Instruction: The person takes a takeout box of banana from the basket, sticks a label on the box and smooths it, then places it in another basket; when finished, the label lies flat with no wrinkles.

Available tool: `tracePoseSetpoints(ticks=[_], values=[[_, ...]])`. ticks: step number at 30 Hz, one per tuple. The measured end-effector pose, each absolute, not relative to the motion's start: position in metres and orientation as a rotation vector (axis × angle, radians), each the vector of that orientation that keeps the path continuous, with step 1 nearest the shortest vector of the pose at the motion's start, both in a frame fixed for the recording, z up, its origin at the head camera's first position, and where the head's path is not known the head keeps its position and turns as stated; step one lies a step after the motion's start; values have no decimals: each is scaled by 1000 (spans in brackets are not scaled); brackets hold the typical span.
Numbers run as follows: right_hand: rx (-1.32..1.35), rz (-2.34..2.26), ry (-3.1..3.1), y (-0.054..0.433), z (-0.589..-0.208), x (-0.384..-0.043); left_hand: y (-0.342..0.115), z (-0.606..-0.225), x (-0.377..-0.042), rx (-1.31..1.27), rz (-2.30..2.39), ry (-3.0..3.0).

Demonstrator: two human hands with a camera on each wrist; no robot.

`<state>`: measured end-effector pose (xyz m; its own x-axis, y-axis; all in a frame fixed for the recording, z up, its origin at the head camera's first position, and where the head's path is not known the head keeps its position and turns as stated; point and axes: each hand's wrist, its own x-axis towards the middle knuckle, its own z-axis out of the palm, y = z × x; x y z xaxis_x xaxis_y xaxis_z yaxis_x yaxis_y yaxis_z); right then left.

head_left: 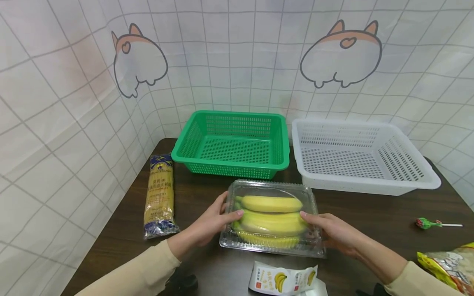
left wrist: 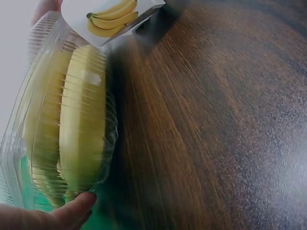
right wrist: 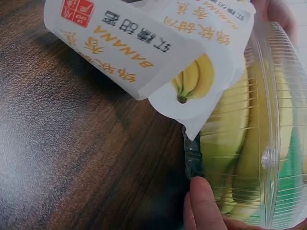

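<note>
So, measuring everything from the clear plastic box (head_left: 274,249) in the middle of the dark tabletop (head_left: 218,271): nearest the person, just in front of the box, there's a loose paper label (head_left: 283,280) with bananas printed on it. Off to the near right is a yellow snack bag (head_left: 453,267), cut off by the frame.

The box itself looks closed, with bananas (head_left: 272,222) filling most of it. The left hand (head_left: 212,222) grasps its left side and the right hand (head_left: 337,232) its right, thumbs up on the lid, other fingers mostly hidden round the sides. Can't tell if it's off the table.

My guess: moderately heavy for its size, thin springy walls, kinda slick. Squeeze hard and the lid probably buckles or pops, and the fruit could bruise. Both short ends, with fingers under the base, seems the sane hold.

Right of the box sits a lollipop (head_left: 426,223); left of it, a full-looking spaghetti pack (head_left: 160,195), likely stiff but snappable. Just behind the box is a green basket (head_left: 231,163), and behind it to the right a white basket (head_left: 370,186), both with slotted floors showing.
</note>
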<state>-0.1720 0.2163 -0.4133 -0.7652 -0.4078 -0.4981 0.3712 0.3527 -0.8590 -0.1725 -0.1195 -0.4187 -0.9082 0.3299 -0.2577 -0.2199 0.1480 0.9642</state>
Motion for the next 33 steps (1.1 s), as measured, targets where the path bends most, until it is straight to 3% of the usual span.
tracePoseSetpoints(ticks=[33], values=[[33,-1455,1979,216,-415,-170,-122,-423,-172,70,1751,2106]])
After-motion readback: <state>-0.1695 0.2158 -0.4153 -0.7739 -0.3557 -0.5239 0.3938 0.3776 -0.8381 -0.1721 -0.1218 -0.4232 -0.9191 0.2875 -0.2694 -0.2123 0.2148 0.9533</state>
